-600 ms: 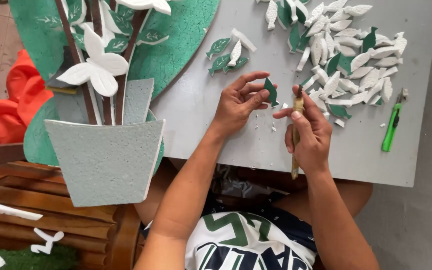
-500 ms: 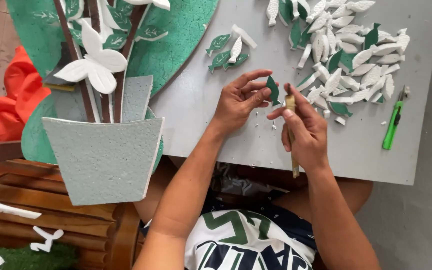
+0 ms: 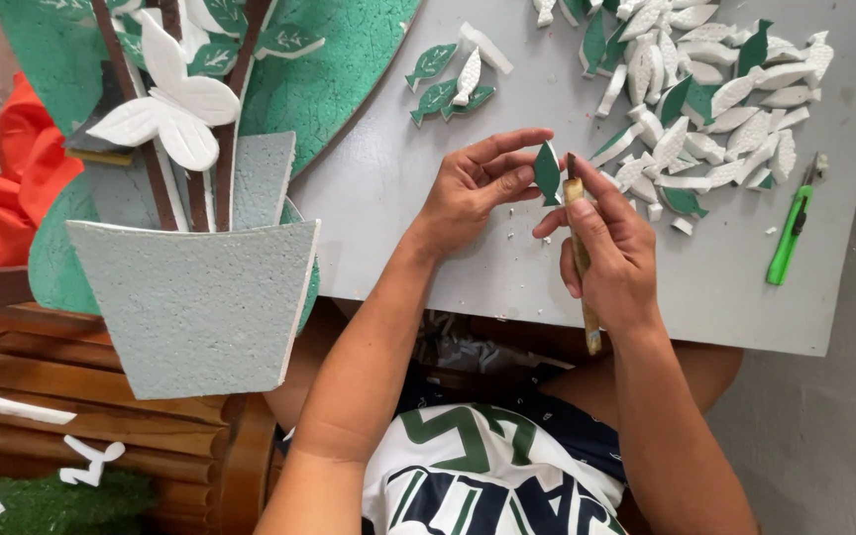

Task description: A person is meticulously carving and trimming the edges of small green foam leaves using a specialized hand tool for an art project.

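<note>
The left hand (image 3: 473,188) pinches a small green leaf-shaped foam piece (image 3: 547,172) between its fingers above the grey counter (image 3: 428,238). The right hand (image 3: 611,253) has its fingers wrapped around a wooden-handled tool (image 3: 581,248), its tip touching the leaf's edge.

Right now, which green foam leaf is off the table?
The green leaf pinched in the left hand, beside the right hand's stick; all others lie on the grey table.

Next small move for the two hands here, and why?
Probably bring the brush tip onto the green leaf piece. The left hand pinches the leaf upright above the grey table, and the right hand holds the brush with its tip right beside the leaf's edge.
</note>
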